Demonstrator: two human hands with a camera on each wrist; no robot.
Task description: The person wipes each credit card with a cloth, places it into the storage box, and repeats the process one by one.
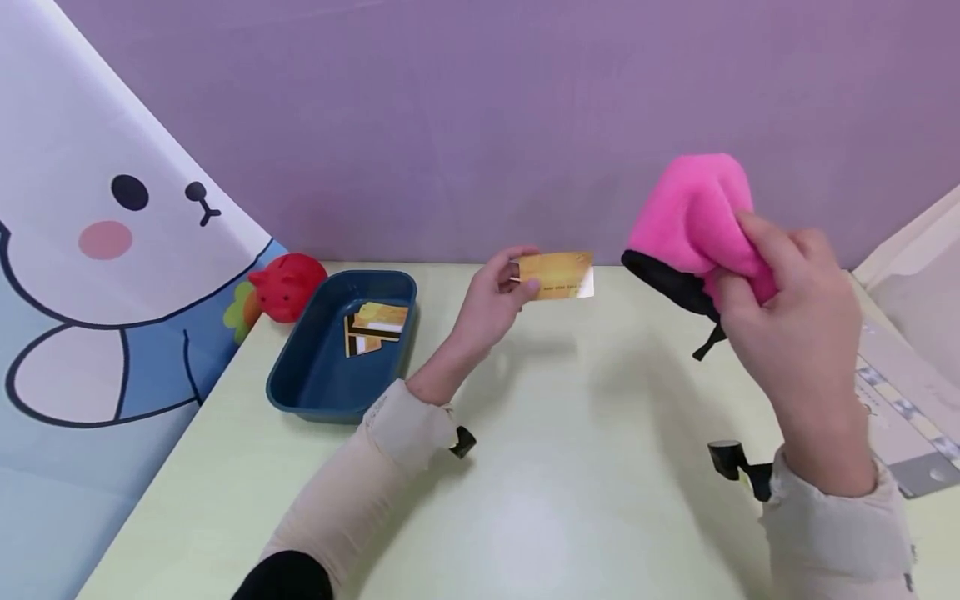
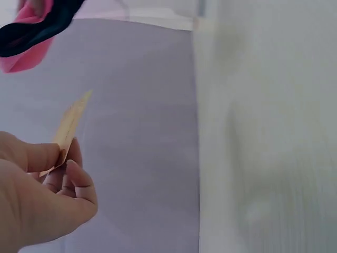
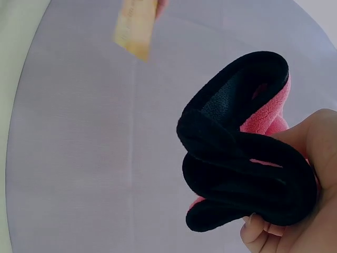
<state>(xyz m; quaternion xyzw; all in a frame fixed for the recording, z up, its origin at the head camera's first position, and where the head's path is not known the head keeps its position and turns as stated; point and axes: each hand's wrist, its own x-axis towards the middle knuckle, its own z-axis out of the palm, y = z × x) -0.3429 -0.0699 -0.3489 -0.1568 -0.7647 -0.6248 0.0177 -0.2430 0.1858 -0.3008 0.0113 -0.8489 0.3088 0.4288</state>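
Observation:
My left hand (image 1: 491,302) pinches a gold bank card (image 1: 557,275) between thumb and fingers, held up above the table. In the left wrist view the card (image 2: 68,129) shows nearly edge-on. To the right, my right hand (image 1: 802,321) grips a bunched pink fleece piece (image 1: 697,212) with black trim and a short black cord, raised in the air. Its black-edged opening (image 3: 237,192) is folded over on itself in the right wrist view. The two hands are apart, with the card's free end towards the fleece.
A dark blue tray (image 1: 303,392) at the left holds several gold and black-striped cards (image 1: 381,319). Behind its far left corner sits a red piggy bank (image 1: 288,287). A white box (image 1: 915,425) lies at the right edge. A purple backdrop (image 1: 450,125) stands behind the table (image 1: 540,467).

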